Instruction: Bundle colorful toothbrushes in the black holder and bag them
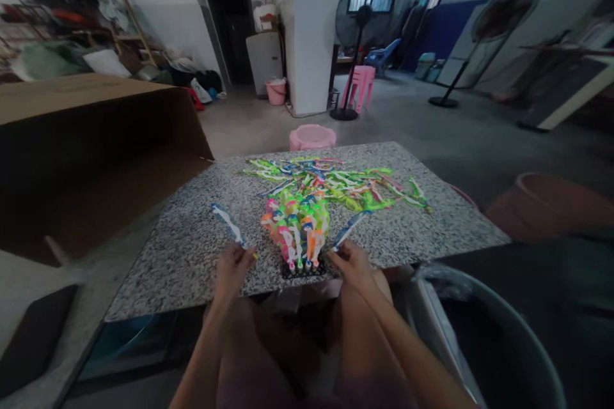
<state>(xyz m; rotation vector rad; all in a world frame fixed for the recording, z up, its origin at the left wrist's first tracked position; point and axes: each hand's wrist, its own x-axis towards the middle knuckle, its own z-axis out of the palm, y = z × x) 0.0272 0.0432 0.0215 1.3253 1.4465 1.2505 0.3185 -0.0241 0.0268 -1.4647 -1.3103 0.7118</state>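
Note:
My left hand (233,266) is closed on the handle end of a blue and white toothbrush (227,222) that points up and to the left over the speckled stone table (422,236). My right hand (352,262) is closed on another blue and white toothbrush (352,227) that points up and to the right. Between the hands stands a small dark rack (302,267) with several coloured toothbrushes (297,223) stuck in it. A loose heap of green, white, pink and blue toothbrushes (330,182) lies further back on the table.
A large open cardboard box (91,140) stands at the left. A grey tub (503,345) sits at my right knee, a brown basin (551,201) beyond it. A pink stool (311,136) is behind the table. Two standing fans (357,32) are further off.

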